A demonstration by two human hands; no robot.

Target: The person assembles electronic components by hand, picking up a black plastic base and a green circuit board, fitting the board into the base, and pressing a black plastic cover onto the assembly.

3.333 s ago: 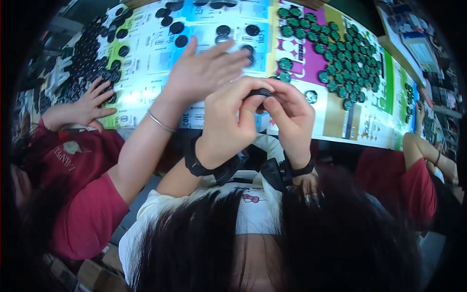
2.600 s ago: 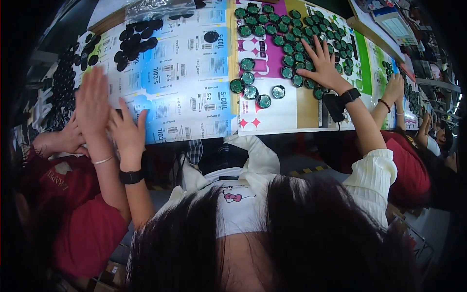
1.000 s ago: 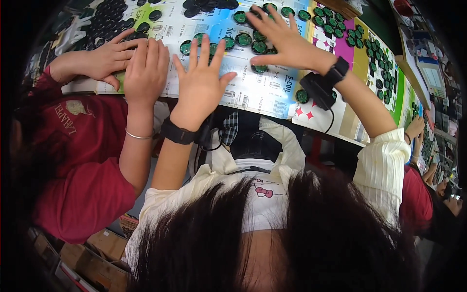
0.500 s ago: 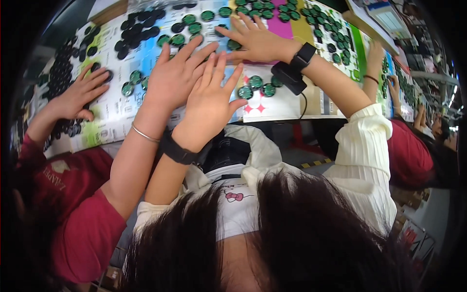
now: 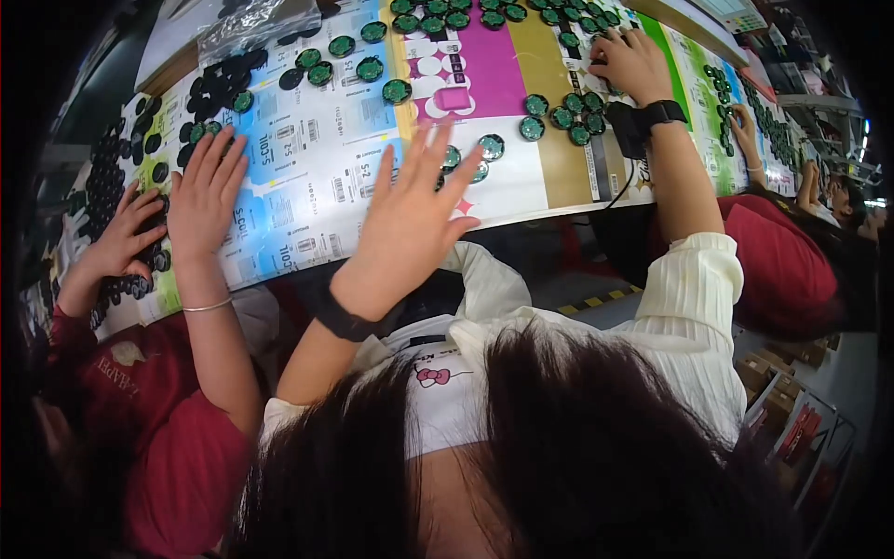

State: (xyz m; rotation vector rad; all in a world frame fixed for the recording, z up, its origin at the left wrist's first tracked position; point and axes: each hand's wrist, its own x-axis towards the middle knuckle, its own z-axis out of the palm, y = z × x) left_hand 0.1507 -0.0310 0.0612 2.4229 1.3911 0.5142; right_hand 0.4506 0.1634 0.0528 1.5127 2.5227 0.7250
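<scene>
My left hand (image 5: 407, 207) hovers open over the near table edge, fingers spread and slightly blurred. Beyond its fingertips lie a few round green-and-black discs (image 5: 492, 146), resembling small circuit boards in dark rims. My right hand (image 5: 637, 67) is farther out to the right, its fingers bent down around something dark that I cannot make out. Just left of that wrist sits a cluster of the same discs (image 5: 578, 117). A small black box (image 5: 627, 129) with a cable shows beside the black band on my right wrist.
On the left, a person in red rests both hands (image 5: 200, 203) among black round pieces (image 5: 98, 191). More green discs (image 5: 433, 20) lie along the far side. A clear plastic bag (image 5: 256, 26) is at the far left. Another person's hand (image 5: 745, 135) works at the right.
My right hand has moved right and curled from spread fingers. Several discs now sit clustered near its wrist. The neighbour's hand has drawn away left from beside my left hand, which stays open.
</scene>
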